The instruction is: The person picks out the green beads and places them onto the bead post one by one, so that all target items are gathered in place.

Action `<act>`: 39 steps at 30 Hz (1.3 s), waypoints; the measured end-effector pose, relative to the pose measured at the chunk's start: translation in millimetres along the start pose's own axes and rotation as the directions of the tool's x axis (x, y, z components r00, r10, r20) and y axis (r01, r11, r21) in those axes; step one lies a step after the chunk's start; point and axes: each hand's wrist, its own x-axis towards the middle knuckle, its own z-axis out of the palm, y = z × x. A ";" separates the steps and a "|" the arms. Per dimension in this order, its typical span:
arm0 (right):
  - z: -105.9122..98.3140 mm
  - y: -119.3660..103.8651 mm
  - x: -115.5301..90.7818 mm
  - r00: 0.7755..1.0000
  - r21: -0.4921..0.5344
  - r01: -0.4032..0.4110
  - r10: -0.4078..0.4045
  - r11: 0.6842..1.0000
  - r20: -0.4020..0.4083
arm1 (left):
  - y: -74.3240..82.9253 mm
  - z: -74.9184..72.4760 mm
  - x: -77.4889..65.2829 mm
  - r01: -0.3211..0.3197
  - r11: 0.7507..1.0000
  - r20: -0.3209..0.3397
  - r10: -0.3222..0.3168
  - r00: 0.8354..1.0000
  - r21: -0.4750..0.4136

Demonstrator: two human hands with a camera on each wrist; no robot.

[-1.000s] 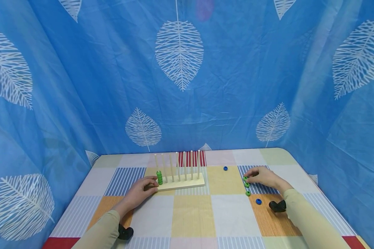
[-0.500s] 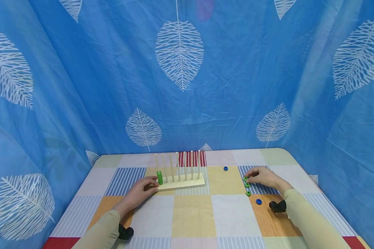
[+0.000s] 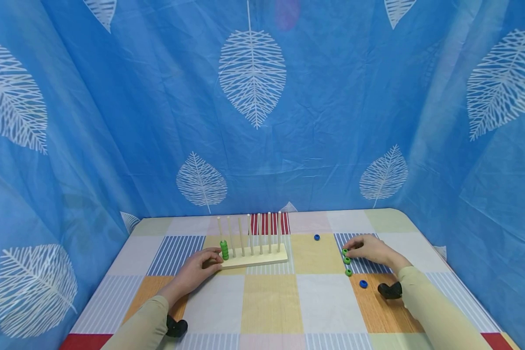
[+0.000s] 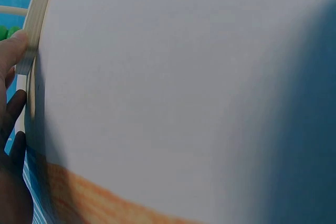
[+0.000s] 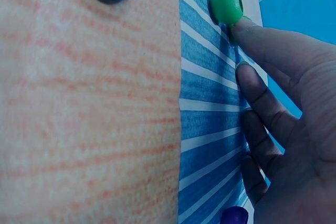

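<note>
At the left end of a wooden peg stand [image 3: 253, 258], my left hand [image 3: 197, 270] grips the pale base between thumb and fingers. Green beads [image 3: 224, 250] are stacked on the leftmost peg; the other upright pegs are bare. In the left wrist view the thumb [image 4: 13, 48] lies against the base's edge. On the right, my right hand [image 3: 372, 248] pinches the farthest of a short row of green beads [image 3: 345, 252], low at the cloth. Another green bead [image 5: 226, 6] sits just beside the thumb in the right wrist view, partly hiding the pinched one.
A third loose green bead [image 3: 348, 272] and a blue bead [image 3: 363, 284] lie nearer the front. Another blue bead [image 3: 317, 237] lies farther back. A purple round thing [image 5: 233, 214] shows below the right fingers. Blue curtains [image 3: 253, 170] enclose the patchwork-covered table [image 3: 271, 304].
</note>
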 end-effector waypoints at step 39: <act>-50.4 -91.3 5.4 0.979 0.033 0.204 -0.204 0.978 0.000 | 1.8 0.1 -0.9 0.017 1.000 0.000 -0.017 1.000 0.004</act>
